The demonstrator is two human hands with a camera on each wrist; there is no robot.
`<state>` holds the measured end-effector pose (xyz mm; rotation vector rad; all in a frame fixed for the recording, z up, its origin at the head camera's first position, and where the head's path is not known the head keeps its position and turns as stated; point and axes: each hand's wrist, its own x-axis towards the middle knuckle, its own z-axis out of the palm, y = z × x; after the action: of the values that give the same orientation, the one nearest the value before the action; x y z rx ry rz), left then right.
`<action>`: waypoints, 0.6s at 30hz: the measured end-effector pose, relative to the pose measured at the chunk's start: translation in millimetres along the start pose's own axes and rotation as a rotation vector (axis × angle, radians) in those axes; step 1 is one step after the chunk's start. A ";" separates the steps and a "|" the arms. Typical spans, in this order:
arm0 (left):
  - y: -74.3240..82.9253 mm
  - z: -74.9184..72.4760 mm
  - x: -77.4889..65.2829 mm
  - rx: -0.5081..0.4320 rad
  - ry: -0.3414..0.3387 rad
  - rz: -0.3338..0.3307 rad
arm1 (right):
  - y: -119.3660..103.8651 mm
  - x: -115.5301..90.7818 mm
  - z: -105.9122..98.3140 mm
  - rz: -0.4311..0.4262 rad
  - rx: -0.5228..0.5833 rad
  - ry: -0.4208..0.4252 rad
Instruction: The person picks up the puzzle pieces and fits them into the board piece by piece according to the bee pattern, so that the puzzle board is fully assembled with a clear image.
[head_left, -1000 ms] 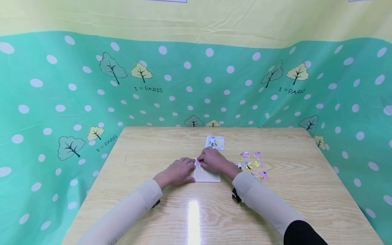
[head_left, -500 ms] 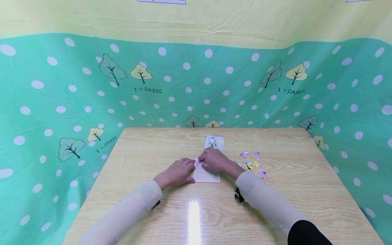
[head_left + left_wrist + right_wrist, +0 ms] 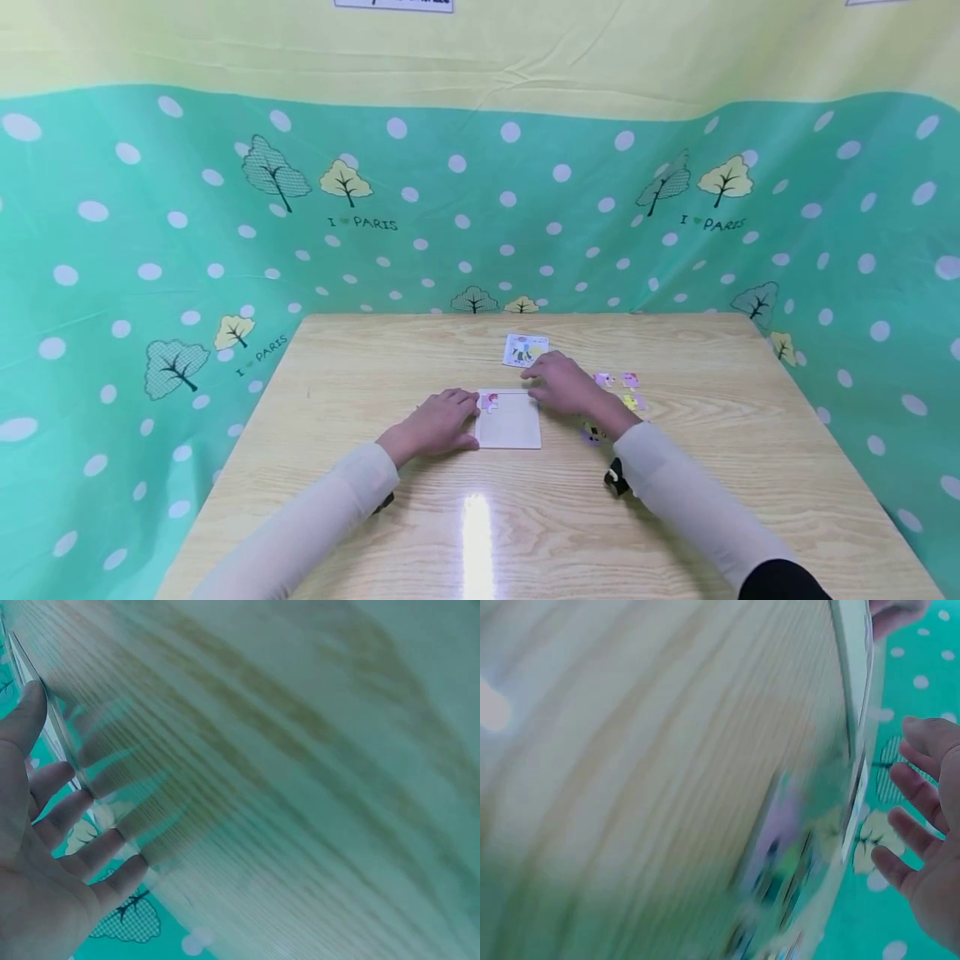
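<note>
Let the left hand, fingers relaxed, steady the white square board, and bring the empty, loose-fingered right hand across without jogging the pink-and-red jigsaw piece in its far left corner

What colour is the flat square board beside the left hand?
The board looks off-white, apart from the puzzle piece on it; best seen in the head view.

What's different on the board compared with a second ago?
The right hand has come off the puzzle piece and moved right, to around the board's far right corner. The piece now shows in the far left corner of the board. The left hand stays at its left edge; the picture card hasn't visibly moved.
</note>
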<state>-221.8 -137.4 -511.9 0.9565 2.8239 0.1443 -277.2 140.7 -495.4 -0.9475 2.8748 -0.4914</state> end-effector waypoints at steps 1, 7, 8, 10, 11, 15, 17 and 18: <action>0.5 -0.3 0.2 -0.004 0.000 -0.001 | 4.0 -3.2 -0.9 0.004 -0.001 0.003; 1.5 -1.0 0.5 -0.001 -0.004 0.000 | 26.7 -23.3 -9.0 0.051 0.020 0.034; 1.3 -0.7 0.5 0.004 -0.004 0.001 | 30.2 -26.4 -10.8 0.062 0.025 0.038; 1.2 -0.5 0.4 0.004 0.001 0.004 | 37.7 -32.0 -13.9 0.086 0.029 0.044; 1.2 -0.4 0.3 0.004 -0.001 0.002 | 41.3 -34.4 -15.3 0.093 0.027 0.046; 1.2 -0.3 -0.4 -0.003 -0.002 -0.003 | 55.9 -42.9 -19.0 0.110 0.000 0.054; 1.2 -0.7 -0.4 -0.006 -0.005 -0.008 | 62.5 -47.0 -20.8 0.107 -0.021 0.061; 1.1 -0.8 -0.5 -0.004 -0.002 -0.008 | 65.7 -49.1 -21.8 0.108 -0.033 0.063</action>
<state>-220.9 -136.8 -510.9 0.9443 2.8235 0.1480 -278.5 225.6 -497.4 -0.7896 2.9794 -0.4748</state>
